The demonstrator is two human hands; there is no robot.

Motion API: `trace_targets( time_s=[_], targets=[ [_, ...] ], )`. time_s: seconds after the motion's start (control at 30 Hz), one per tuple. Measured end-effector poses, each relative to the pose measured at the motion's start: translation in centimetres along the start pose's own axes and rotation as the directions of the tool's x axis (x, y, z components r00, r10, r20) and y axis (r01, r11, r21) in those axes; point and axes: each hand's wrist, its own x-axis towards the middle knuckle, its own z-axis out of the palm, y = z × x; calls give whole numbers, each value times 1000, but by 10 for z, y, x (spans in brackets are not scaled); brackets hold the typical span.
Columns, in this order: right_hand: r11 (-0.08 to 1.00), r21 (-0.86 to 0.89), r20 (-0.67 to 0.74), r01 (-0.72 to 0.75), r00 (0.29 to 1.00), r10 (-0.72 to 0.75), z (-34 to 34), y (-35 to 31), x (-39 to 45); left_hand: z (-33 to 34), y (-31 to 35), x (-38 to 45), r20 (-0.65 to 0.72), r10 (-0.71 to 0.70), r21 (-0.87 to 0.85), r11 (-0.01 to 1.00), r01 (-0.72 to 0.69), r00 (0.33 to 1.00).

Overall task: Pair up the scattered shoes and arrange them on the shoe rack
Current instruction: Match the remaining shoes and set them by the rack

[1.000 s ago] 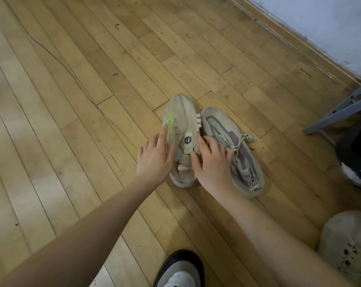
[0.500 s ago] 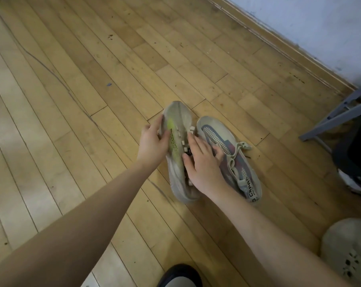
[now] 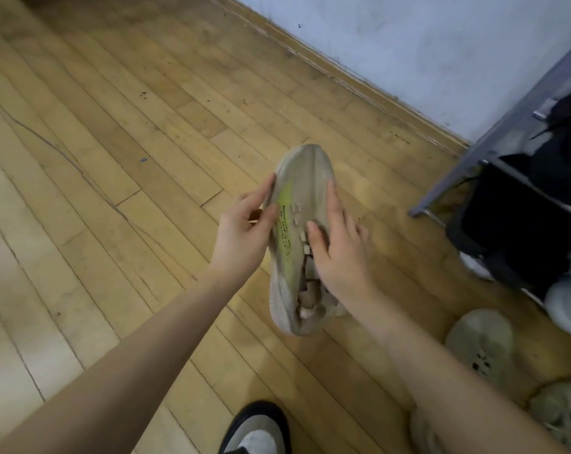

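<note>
Both sneakers (image 3: 298, 231) now lifting off the wooden floor (image 3: 113, 178), pressed together, left hand (image 3: 241, 231) and right hand (image 3: 339, 253) clasping them, shoe rack (image 3: 493, 149) at three o'clock, second shoe seemingly hidden behind.

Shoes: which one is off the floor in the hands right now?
The beige sneaker with the lime-green stripe, pinched between the left hand and right hand. The grey perforated clog and other shoes at lower right rest on the floor.

Worn wooden plank floor (image 3: 113, 158); pale blue-white wall (image 3: 408, 37) with wooden baseboard (image 3: 343, 80) along its foot.
</note>
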Motion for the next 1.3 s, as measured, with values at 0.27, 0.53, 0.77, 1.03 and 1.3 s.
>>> trace_targets(
  time_s=[0.27, 0.53, 0.77, 1.03, 1.3],
  targets=[
    [969, -20, -127, -247, 962, 243, -90, 46, -71, 96, 30, -37, 251, 221, 95, 963, -251, 942],
    [875, 31, -80, -484, 871, 485, -111, 97, -157, 171, 20, -82, 514, 207, 121, 943, -309, 832],
    [872, -2, -7, -489, 872, 489, -94, 136, -164, 205, -5, -74, 598, -24, 380, 889, -256, 801],
    [850, -119, -4, -513, 856, 516, -106, 147, -181, 203, -13, -94, 679, -55, 506, 758, -412, 732],
    [818, -286, 108, -498, 832, 544, -104, 129, -253, 182, -21, -143, 850, 85, 378, 587, -716, 519]
  ],
)
